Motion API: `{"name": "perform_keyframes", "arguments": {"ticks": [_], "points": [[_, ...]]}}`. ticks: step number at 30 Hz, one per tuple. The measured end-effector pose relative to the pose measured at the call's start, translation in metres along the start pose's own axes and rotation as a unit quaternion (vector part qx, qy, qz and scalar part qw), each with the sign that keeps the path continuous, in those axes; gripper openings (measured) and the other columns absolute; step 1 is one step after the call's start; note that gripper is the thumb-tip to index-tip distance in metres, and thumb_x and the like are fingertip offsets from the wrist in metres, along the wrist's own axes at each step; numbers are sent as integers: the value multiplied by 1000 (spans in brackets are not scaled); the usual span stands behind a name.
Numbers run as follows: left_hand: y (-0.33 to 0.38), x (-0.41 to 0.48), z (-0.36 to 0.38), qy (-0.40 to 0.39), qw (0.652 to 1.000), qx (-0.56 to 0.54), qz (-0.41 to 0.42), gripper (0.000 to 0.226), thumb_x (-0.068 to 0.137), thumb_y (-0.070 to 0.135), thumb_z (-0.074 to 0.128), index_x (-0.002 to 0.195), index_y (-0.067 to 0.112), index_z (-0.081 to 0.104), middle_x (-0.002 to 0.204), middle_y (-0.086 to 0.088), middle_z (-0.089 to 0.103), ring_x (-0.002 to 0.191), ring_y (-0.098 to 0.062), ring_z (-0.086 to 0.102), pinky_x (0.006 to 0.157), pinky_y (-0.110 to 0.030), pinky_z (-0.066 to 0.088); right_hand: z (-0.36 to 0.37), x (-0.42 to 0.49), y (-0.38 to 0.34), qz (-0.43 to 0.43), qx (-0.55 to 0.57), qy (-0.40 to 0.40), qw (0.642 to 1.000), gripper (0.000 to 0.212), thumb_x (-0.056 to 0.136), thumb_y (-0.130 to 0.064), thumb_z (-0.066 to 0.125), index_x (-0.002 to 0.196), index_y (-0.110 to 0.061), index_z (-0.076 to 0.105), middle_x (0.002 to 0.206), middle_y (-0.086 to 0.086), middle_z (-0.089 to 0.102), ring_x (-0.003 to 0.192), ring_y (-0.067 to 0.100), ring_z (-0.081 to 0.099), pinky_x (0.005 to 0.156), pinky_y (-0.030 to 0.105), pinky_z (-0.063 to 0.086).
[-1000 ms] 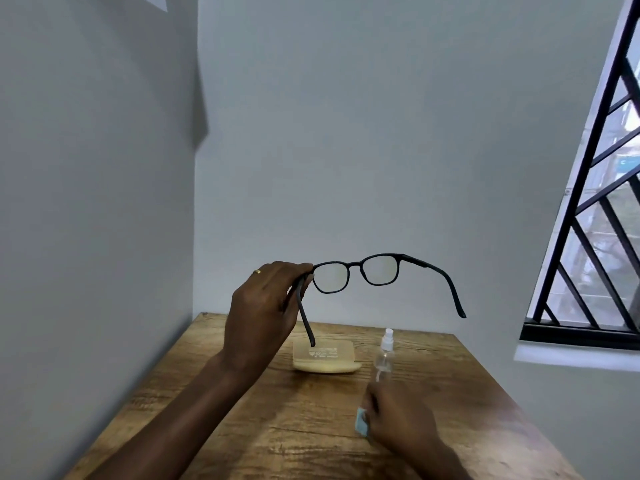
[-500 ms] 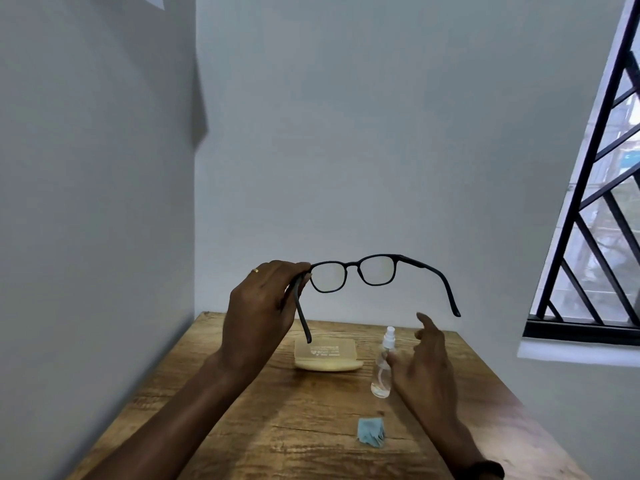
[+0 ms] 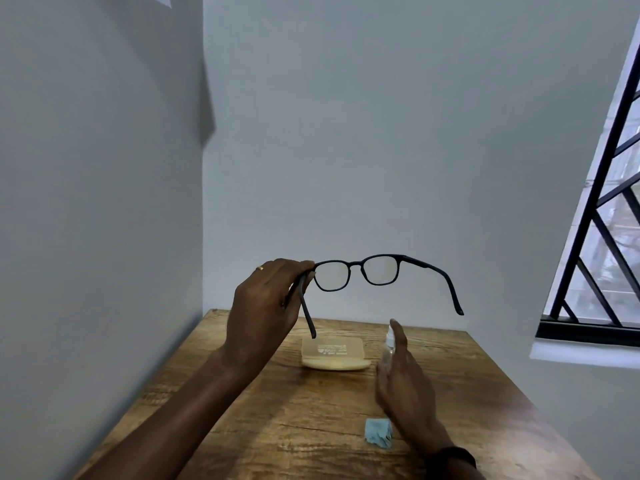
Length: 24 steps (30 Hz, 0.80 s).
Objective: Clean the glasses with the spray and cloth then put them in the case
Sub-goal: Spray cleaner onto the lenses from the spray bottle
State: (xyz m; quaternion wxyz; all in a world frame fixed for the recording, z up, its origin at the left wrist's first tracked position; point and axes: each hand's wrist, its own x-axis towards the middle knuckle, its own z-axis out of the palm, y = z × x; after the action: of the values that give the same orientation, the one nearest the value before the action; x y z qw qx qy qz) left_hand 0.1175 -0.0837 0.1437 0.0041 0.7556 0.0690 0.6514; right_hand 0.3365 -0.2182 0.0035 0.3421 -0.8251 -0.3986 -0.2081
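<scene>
From the table (image 3: 485,393) centre:
- The case (image 3: 334,353) blocks 12 o'clock.
- The bottle (image 3: 389,342), with the right hand (image 3: 405,386) against it, blocks 1 o'clock.
- The cloth (image 3: 378,433) lies at 4 o'clock.
- A wall (image 3: 104,237) closes 9 o'clock.
- Bare wood gives passage at 3 and 6 o'clock.
- The glasses (image 3: 360,273), in the left hand (image 3: 266,306), hang above the case.

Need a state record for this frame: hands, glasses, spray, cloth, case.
left hand: grips glasses at one hinge, raised above the table
right hand: fingers straight, beside spray bottle; contact unclear
spray bottle: upright on table
cloth: crumpled on table, untouched
case: flat on table, looks closed
</scene>
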Motion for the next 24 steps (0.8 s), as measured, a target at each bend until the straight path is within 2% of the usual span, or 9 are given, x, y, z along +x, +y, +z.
{"name": "perform_keyframes", "arguments": {"ticks": [3,6,9,11,14,18,24], "points": [[0,0,0,-3,1000,2,-1,15,91,13,75,105,9,77,95,0,77,83,-18,72,74,-36,56,-9,-5,-4,-39,17,31,999,93,97,-29,58,153,-50,-13,112,3,68,71,18,67,55,39,58],[-1,2,1,0,1000,4,3,15,91,13,74,105,9,77,94,0,77,82,-18,72,73,-36,56,-31,-8,-22,-88,40,67,993,100,89,-22,71,156,-47,1,122,4,67,65,19,68,48,31,54],[-3,4,1,3,1000,3,3,15,91,13,74,106,9,77,95,0,77,83,-18,72,73,-37,57,-59,-7,-50,-155,76,106,979,102,80,-13,79,154,-37,13,111,9,70,57,15,63,47,21,46],[-1,4,1,2,1000,3,5,15,91,13,74,106,9,77,95,0,77,84,-19,72,74,-37,57,-78,-5,-70,-196,109,134,965,98,80,-13,76,153,-33,13,98,8,70,56,16,62,49,23,49],[1,3,3,-3,1000,-1,9,15,92,12,74,106,9,76,95,0,76,83,-19,72,73,-38,57,-103,-1,-99,-237,135,152,950,90,82,-17,69,152,-30,13,94,7,68,55,17,63,49,26,53],[5,3,1,-8,1000,2,19,15,92,12,73,106,9,76,94,-1,76,83,-20,72,70,-37,58,-121,3,-125,-247,130,138,950,75,90,-29,58,153,-29,15,103,5,68,53,15,61,46,28,53],[7,6,-6,-11,1000,5,26,16,91,11,72,106,8,76,95,-3,76,83,-22,72,68,-39,60,-123,-8,-137,-265,93,97,955,60,92,-33,52,145,-32,23,85,-1,66,54,13,59,48,24,49]]}}
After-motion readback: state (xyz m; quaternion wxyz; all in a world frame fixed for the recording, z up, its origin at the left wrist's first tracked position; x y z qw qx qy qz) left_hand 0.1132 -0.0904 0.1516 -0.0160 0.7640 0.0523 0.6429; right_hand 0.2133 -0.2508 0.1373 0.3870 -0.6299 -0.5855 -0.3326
